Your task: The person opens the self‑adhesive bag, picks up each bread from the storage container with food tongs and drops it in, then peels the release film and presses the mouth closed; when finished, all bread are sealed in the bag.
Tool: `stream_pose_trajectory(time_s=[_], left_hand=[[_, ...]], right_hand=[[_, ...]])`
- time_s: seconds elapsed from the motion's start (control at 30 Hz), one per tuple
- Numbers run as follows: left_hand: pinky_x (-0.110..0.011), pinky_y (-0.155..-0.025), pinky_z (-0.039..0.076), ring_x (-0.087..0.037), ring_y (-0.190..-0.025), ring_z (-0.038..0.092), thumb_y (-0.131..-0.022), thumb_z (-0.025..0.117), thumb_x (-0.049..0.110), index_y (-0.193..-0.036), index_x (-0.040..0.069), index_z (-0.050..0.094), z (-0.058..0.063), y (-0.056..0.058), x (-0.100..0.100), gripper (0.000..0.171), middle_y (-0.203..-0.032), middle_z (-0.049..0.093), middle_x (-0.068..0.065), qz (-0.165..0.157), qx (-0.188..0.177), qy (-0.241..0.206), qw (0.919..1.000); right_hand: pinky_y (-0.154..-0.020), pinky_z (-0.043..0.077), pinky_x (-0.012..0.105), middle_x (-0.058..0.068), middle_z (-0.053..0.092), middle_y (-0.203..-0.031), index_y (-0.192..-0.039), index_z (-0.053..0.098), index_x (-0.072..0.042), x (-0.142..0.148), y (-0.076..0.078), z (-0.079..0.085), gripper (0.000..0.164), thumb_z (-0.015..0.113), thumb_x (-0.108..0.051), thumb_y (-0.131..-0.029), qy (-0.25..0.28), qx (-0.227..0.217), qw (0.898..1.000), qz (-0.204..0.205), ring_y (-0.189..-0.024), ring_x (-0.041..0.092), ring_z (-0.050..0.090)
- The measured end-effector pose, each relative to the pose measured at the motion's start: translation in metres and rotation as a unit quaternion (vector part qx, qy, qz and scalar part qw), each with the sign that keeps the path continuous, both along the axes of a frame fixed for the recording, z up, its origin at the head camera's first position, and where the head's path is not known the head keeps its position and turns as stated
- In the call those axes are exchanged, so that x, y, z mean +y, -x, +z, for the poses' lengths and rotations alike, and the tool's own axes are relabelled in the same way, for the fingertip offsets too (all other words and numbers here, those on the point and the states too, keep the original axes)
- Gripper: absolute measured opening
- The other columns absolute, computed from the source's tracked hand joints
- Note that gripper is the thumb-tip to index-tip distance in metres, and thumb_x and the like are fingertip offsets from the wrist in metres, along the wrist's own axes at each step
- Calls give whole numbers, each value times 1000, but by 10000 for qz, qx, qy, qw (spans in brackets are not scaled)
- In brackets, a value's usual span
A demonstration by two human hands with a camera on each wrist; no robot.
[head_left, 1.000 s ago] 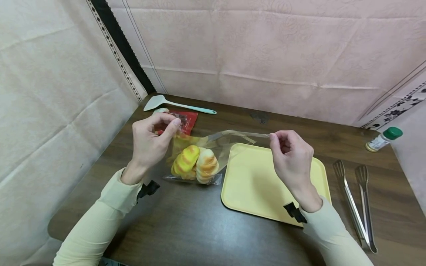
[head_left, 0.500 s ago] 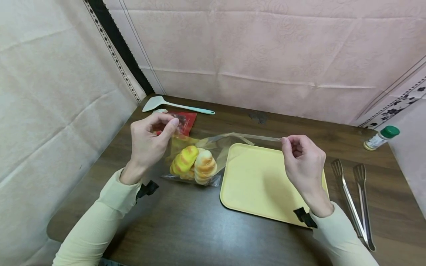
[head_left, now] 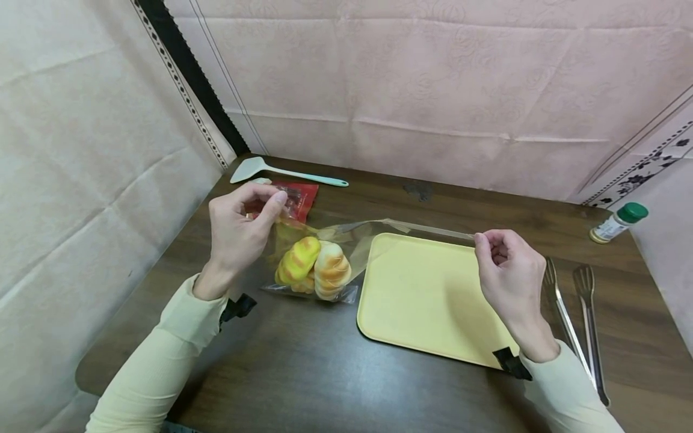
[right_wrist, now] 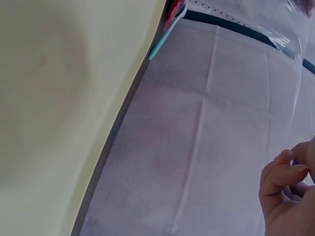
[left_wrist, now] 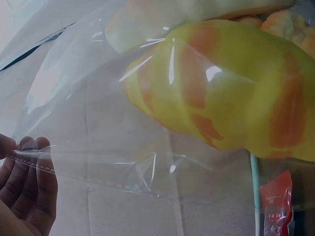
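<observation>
A clear plastic bag [head_left: 357, 249] stands on the table with bread rolls inside, one yellow [head_left: 298, 260] and one cream and brown [head_left: 332, 270]. Another roll partly shows behind them. My left hand [head_left: 238, 234] pinches the bag's upper left edge between thumb and forefinger. Seen from the left wrist, the yellow roll fills the upper right, and the fingers hold the bag's film at the left edge. With thumb and forefinger, my right hand [head_left: 511, 282] pinches the end of a thin clear strip [head_left: 433, 229], stretched taut from the bag's top above the tray.
A pale yellow tray [head_left: 417, 300] lies right of the bag. Beyond the left hand are a red packet [head_left: 303, 201] and a light blue spatula [head_left: 303, 174]. Metal tongs [head_left: 590, 325] lie at the right, below a green-capped bottle [head_left: 617, 224].
My right hand has moved right and slightly toward me, drawing the clear strip farther from the bag. The left hand keeps its pinch and stays nearly in place.
</observation>
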State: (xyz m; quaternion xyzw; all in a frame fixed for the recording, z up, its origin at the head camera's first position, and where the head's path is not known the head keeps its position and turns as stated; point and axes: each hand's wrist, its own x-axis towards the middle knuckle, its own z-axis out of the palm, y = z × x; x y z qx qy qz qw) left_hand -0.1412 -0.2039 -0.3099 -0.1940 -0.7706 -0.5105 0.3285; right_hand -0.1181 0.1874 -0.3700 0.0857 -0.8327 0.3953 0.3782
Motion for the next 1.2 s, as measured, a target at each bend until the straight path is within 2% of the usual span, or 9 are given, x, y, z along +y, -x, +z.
stream_pose_trajectory(time_s=[0.1,0.27,0.37,1.0,1.2], left_hand=[[-14,-59,45,1,-66,61,-97,75,-3,-92,-8,77,0,0,-1,8,-75,74,-14,61,1,21,10000],[-14,-57,43,1,-64,60,-98,74,-2,-93,-8,77,1,0,-3,8,-79,71,18,83,-16,-3,10000],[-13,-57,44,1,-64,61,-99,74,-2,-93,-9,77,1,0,-3,9,-80,68,25,52,-22,-42,10000],[-13,-61,50,2,-65,68,-99,73,-2,-92,-10,76,0,1,-5,11,-77,71,23,25,-43,-169,9998],[-13,-60,50,3,-66,68,-100,72,-2,-95,-11,76,1,0,-7,11,-77,70,24,94,-47,-224,9997]], right_hand=[[-64,35,0,17,68,-72,-88,72,7,6,-2,-1,9,73,3,-96,-60,-21,10000,-50,-65,-22,45],[-63,35,0,18,69,-71,-88,72,7,17,-5,-3,10,72,2,-97,-189,-65,9997,-144,-65,-23,44],[-63,34,1,18,68,-70,-89,71,7,24,-6,-4,11,71,1,-98,-291,-130,9992,-242,-65,-24,42],[-65,31,-1,24,71,-74,-92,72,9,63,-19,-11,14,72,-2,-99,-599,-560,9936,-774,-68,-30,38],[-63,31,1,25,72,-74,-91,72,9,72,-22,-13,15,72,-4,-99,-757,-949,9881,-948,-66,-31,36]])
